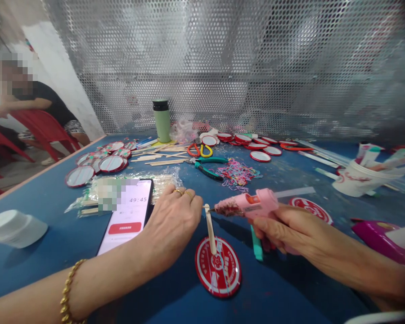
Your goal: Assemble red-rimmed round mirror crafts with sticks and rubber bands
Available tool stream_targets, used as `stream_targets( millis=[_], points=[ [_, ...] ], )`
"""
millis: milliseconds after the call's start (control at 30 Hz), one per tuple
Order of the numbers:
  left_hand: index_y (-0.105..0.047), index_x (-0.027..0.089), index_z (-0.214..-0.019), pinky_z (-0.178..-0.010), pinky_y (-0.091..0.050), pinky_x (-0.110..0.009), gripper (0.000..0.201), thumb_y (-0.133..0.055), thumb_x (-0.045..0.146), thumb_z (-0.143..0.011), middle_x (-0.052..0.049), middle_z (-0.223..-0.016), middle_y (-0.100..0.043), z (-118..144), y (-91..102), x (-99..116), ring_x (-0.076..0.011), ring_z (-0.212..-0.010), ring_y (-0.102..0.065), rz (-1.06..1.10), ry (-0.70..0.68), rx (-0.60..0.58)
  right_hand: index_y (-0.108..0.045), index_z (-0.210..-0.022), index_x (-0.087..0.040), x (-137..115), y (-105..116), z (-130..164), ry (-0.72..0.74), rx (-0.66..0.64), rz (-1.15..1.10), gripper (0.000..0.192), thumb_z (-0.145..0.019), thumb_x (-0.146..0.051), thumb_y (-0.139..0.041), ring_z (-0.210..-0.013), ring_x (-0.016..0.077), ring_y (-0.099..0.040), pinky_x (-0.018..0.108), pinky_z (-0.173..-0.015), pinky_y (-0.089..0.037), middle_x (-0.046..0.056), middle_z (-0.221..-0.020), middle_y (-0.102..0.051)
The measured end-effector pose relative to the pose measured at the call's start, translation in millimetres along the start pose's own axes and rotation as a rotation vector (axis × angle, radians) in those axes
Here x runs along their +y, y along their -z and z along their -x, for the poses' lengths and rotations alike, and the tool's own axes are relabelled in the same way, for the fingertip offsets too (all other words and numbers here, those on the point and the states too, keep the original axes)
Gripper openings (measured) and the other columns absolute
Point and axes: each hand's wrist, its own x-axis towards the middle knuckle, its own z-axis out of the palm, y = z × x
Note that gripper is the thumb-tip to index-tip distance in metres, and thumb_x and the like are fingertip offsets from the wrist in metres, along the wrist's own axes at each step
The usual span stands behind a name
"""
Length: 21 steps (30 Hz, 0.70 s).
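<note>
My right hand [286, 231] is wrapped round a pink hot glue gun [248, 204], a clear glue stick [295, 192] jutting from its rear. The gun's nozzle points left, close to the top end of a flat wooden stick [210, 229]. That stick's lower end rests on a round red lid [219, 272] with white printing. My left hand [177, 218] is closed in a pinch beside the stick's top. A small pale tip shows at its fingers, but the fingers hide what they hold. Under the left wrist lies a phone [124, 229] showing a timer.
Left stand a white tub [15, 227] and stacked round lids [111, 163]. Further back are a green bottle [162, 120], pliers [207, 167] and coloured rubber bands [239, 173]. A cup of pens [361, 177] stands right. Perforated metal [222, 67] closes the back. A person [43, 101] sits far left.
</note>
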Motion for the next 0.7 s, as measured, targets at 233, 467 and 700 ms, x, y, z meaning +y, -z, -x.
stream_targets(
  millis=[233, 467, 700],
  points=[
    [-0.058, 0.018, -0.083, -0.070, -0.037, -0.039, 0.014, -0.052, 0.011, -0.093, -0.005, -0.078, -0.063, -0.6, 0.1, 2.1, -0.0241, -0.070, -0.056, 0.009, -0.021, 0.015, -0.067, -0.077, -0.017, -2.6, -0.9, -0.2, 0.014, 0.018, -0.017, 0.053, -0.090, -0.066, -0.050, -0.060, 0.0126, -0.051, 0.024, -0.055, -0.041, 0.002, -0.067, -0.060],
    [-0.057, 0.017, -0.081, -0.069, -0.037, -0.038, 0.015, -0.051, 0.009, -0.093, -0.005, -0.078, -0.063, -2.0, 0.3, 3.9, -0.0236, -0.070, -0.056, 0.002, -0.023, 0.010, -0.069, -0.082, -0.018, -6.2, -1.6, 0.4, 0.051, 0.046, -0.016, 0.055, -0.088, -0.068, -0.049, -0.063, 0.0152, -0.056, 0.026, -0.057, -0.044, 0.002, -0.068, -0.062],
    [-0.056, 0.017, -0.081, -0.070, -0.038, -0.037, 0.016, -0.048, 0.007, -0.092, -0.005, -0.079, -0.064, -3.6, 1.3, 2.9, -0.0213, -0.070, -0.056, -0.027, -0.010, -0.034, -0.068, -0.080, -0.017, -5.5, -1.3, 1.9, 0.034, 0.082, -0.042, 0.058, -0.085, -0.072, -0.050, -0.062, 0.0154, -0.055, 0.028, -0.057, -0.043, 0.004, -0.069, -0.064]
  ],
)
